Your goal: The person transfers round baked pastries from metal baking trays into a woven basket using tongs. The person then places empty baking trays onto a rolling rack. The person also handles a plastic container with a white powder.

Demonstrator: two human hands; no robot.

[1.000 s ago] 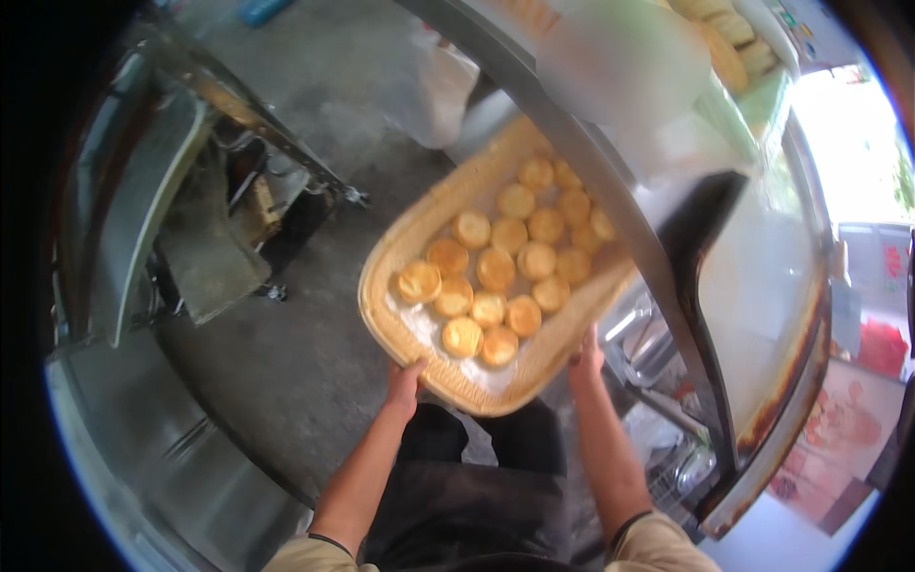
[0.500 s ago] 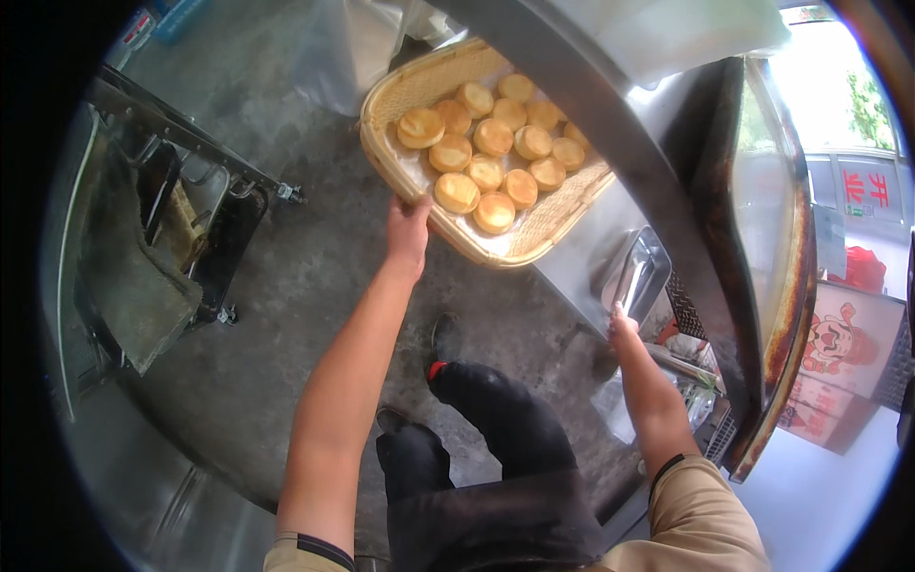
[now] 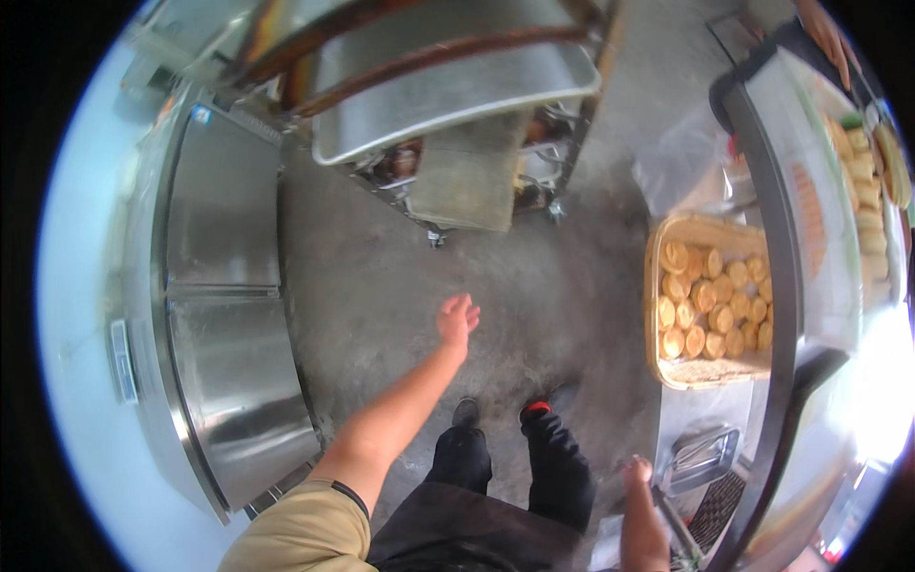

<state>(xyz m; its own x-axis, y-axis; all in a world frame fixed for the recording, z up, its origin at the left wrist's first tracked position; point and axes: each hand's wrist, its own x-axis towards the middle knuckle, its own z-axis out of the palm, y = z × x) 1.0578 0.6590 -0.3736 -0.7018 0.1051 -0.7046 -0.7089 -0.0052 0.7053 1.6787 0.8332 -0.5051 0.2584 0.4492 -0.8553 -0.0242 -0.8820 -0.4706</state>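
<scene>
My left hand (image 3: 457,320) hangs over the grey floor with loosely bent fingers apart and nothing in it. My right hand (image 3: 637,470) is low on the right, beside a small metal tray (image 3: 677,484); its fingers are small and blurred, so I cannot tell if they hold anything. What look like metal tongs (image 3: 703,452) lie in that tray. Beyond it, a woven basket (image 3: 654,324) of round golden buns (image 3: 704,296) rests at the counter, its right side hidden behind the display case frame. Neither hand touches the basket.
Ahead stands a wheeled metal rack with a large sheet pan (image 3: 448,81) and a hanging cloth (image 3: 472,172). Steel cabinet doors (image 3: 238,381) line the left. A glass display case (image 3: 810,219) holds long breads (image 3: 863,191) at the right. Another person's hand (image 3: 827,38) shows top right.
My view has swung left, towards the rack and cabinets. My left hand has let go of the basket's rim and moved away from it. My right hand has drawn back from the tongs' tray.
</scene>
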